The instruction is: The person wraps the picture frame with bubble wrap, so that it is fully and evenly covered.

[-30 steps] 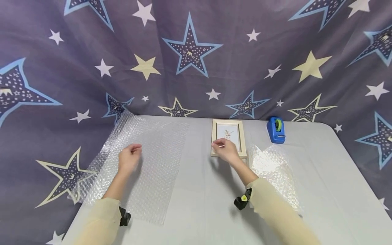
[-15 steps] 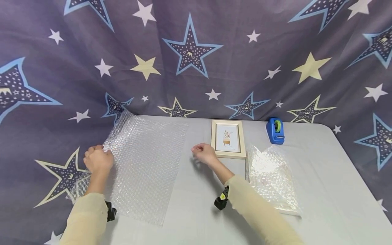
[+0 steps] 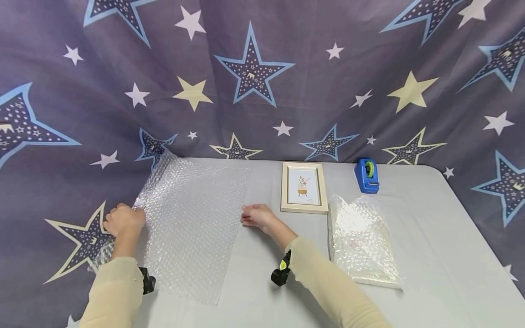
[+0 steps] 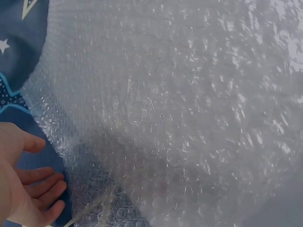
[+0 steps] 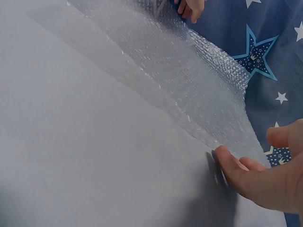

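Note:
A clear sheet of bubble wrap [image 3: 193, 218] lies on the left of the table, its left side reaching past the edge. My left hand [image 3: 124, 221] is at that left side. In the left wrist view, the left hand [image 4: 28, 184] has its thumb apart from loosely bent fingers, with nothing between them. At the sheet's right edge is my right hand [image 3: 258, 215]. The right wrist view has the right hand [image 5: 260, 175] with fingertips at the sheet's edge and the thumb raised away.
A pale wooden picture frame [image 3: 302, 187] with a plant print lies right of the bubble wrap. Behind to the right stands a blue tape dispenser [image 3: 366, 176]. A flat parcel in bubble wrap [image 3: 362, 246] lies in front of it. A star-patterned curtain [image 3: 254, 114] borders the table [image 3: 279, 291].
Both hands have moved left. My left hand went from above the sheet to its left side; the right hand left the picture frame and came to the sheet's right edge.

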`<state>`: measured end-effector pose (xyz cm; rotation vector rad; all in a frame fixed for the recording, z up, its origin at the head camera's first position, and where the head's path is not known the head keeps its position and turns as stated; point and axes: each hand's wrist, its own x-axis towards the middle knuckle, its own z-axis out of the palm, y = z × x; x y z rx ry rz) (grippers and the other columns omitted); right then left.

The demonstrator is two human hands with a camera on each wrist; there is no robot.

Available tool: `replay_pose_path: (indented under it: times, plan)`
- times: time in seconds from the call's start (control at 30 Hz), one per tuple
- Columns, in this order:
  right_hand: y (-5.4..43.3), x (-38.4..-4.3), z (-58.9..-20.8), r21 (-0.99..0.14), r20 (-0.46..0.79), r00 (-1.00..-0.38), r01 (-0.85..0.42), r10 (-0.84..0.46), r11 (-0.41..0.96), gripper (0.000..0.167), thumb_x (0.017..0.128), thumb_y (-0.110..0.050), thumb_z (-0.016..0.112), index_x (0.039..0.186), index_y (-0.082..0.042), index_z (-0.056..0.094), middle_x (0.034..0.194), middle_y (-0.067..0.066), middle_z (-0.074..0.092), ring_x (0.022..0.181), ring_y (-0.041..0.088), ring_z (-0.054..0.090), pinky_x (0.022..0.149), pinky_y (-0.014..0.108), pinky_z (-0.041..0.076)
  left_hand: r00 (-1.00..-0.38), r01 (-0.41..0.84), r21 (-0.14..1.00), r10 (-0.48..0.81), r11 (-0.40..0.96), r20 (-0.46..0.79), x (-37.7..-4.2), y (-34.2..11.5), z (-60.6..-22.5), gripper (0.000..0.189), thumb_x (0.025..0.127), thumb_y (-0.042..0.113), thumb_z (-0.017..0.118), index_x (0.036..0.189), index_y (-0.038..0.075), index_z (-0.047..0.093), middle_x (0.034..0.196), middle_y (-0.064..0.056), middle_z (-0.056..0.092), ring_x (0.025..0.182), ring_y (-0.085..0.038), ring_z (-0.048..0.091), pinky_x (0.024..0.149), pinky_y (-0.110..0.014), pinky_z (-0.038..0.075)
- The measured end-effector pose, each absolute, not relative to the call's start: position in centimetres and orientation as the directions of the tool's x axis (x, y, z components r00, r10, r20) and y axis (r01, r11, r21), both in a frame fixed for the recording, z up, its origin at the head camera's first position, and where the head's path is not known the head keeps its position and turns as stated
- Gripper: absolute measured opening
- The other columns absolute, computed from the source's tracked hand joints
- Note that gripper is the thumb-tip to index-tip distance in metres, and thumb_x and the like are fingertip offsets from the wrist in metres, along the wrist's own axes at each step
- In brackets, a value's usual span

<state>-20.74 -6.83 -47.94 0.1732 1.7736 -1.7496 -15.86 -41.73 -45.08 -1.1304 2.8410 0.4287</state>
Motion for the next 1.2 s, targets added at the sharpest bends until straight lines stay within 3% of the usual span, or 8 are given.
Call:
replay_pose_path:
  times: [0.27,0.4,0.57,0.73,1.0,1.2]
  plan:
    - [-7.5,-20.5,-48.5,-0.834,-0.538,-0.778,0.547,-0.324,0.074,0.038,0.099,-0.014,0.052,0.126,0.013,0.051,0.116,0.023,0.063,0.077,0.013,0.062,0.091,0.029,0.058,-0.717,-0.696,0.232,-0.677,0.68,-0.168,-15.4,-41.7,-45.4,0.059,0.092,0.026,0.032,0.127,-0.021,0.04,0.127,-0.04,0.045,0.119,-0.054,0.042,0.1,-0.06,0.037]
    - [-7.8,-20.5,-48.6,-0.831,-0.541,-0.782,0.555,-0.308,0.051,0.034,0.098,-0.011,0.054,0.123,0.012,0.054,0.1,0.014,0.065,0.075,0.012,0.063,0.087,0.027,0.059,-0.726,-0.688,0.21,-0.668,0.695,-0.166,-15.2,-41.7,-45.5,0.057,0.088,0.022,0.035,0.125,-0.021,0.041,0.124,-0.041,0.047,0.115,-0.054,0.045,0.097,-0.059,0.04]
    - [-8.3,-20.5,-48.9,-0.834,-0.537,-0.792,0.549,-0.291,0.046,0.029,0.095,-0.008,0.056,0.118,0.009,0.059,0.078,0.002,0.06,0.064,0.007,0.059,0.066,0.017,0.058,-0.745,-0.666,0.184,-0.656,0.723,-0.12,-15.4,-41.7,-45.6,0.049,0.085,0.019,0.04,0.119,-0.013,0.053,0.121,-0.039,0.053,0.112,-0.053,0.05,0.091,-0.057,0.043]
    - [-8.5,-20.2,-49.0,-0.863,-0.503,-0.817,0.492,-0.283,0.115,0.023,0.093,-0.004,0.058,0.112,0.007,0.063,0.073,0.001,0.06,0.061,0.005,0.057,0.053,0.012,0.051,-0.758,-0.649,0.224,-0.643,0.727,-0.11,-15.5,-41.5,-45.7,0.038,0.089,0.018,0.041,0.113,-0.004,0.061,0.119,-0.034,0.058,0.11,-0.052,0.054,0.088,-0.056,0.046]
    - [-7.2,-18.9,-48.8,-0.889,-0.458,-0.841,0.427,-0.287,0.168,0.015,0.088,-0.001,0.064,0.101,0.007,0.064,0.074,0.003,0.064,0.06,0.007,0.06,0.058,0.019,0.058,-0.732,-0.658,0.354,-0.674,0.664,-0.096,-15.1,-41.2,-45.9,0.031,0.094,0.015,0.041,0.104,-0.007,0.06,0.113,-0.032,0.062,0.102,-0.049,0.059,0.083,-0.056,0.05]
    - [-5.7,-18.8,-48.6,-0.892,-0.452,-0.851,0.42,-0.269,0.169,0.016,0.087,-0.001,0.065,0.102,0.006,0.065,0.077,0.004,0.066,0.062,0.006,0.061,0.063,0.022,0.06,-0.753,-0.597,0.493,-0.655,0.634,-0.069,-15.7,-40.5,-45.1,0.029,0.095,0.014,0.041,0.105,-0.008,0.057,0.114,-0.032,0.06,0.101,-0.048,0.057,0.083,-0.056,0.048]
